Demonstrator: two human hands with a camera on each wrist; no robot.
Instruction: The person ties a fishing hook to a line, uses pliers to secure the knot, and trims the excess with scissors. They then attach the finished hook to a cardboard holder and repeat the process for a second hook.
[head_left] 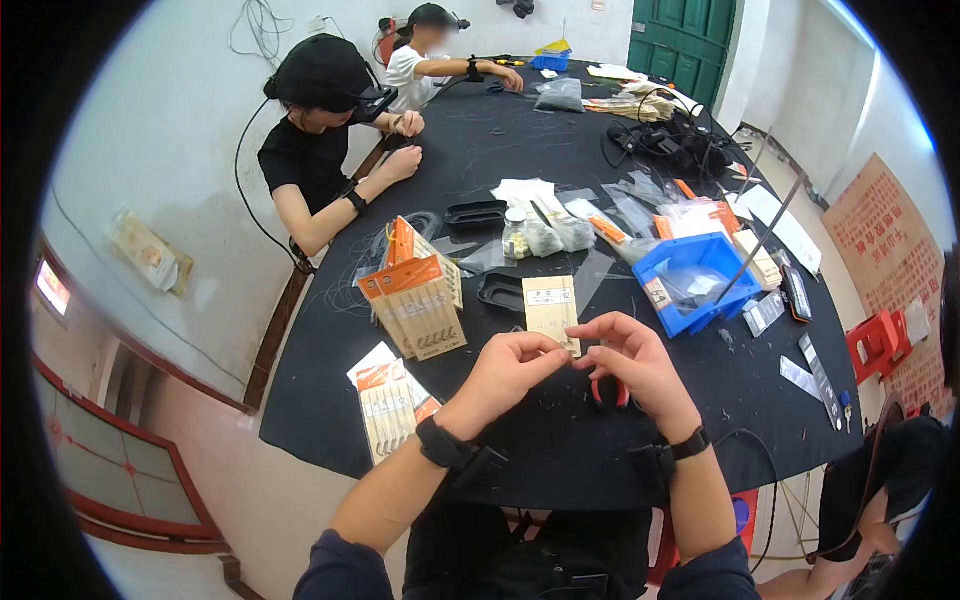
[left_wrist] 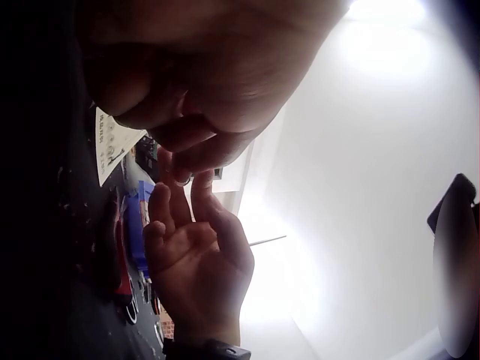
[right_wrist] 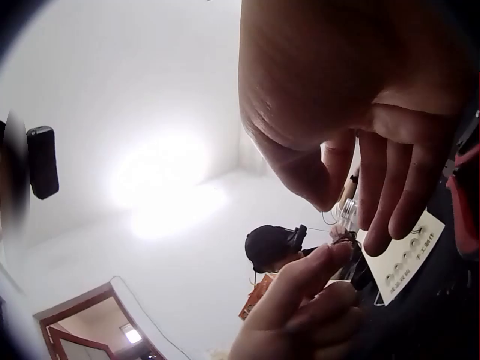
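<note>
My left hand (head_left: 510, 370) pinches a tiny dark piece (right_wrist: 346, 238) between thumb and forefinger, with a thin line curling beside it. Facing it, my right hand (head_left: 640, 365) brings its thumb and forefinger right up to the left fingertips; its other fingers reach out fairly straight. I cannot tell if the right fingertips grip the fine line. Just beyond the hands lies a cream printed card (head_left: 548, 303), its pictures of hooks showing in the right wrist view. Red-handled pliers (head_left: 610, 394) lie under the right hand, partly hidden by it.
Orange-topped hook packs (head_left: 415, 300) stand at left, with another pack (head_left: 388, 408) lying nearer. Black trays (head_left: 475, 215), a small jar (head_left: 515, 235) and plastic bags (head_left: 570, 232) lie beyond. A blue bin (head_left: 660, 310) stands right. Two people sit at the table's far left.
</note>
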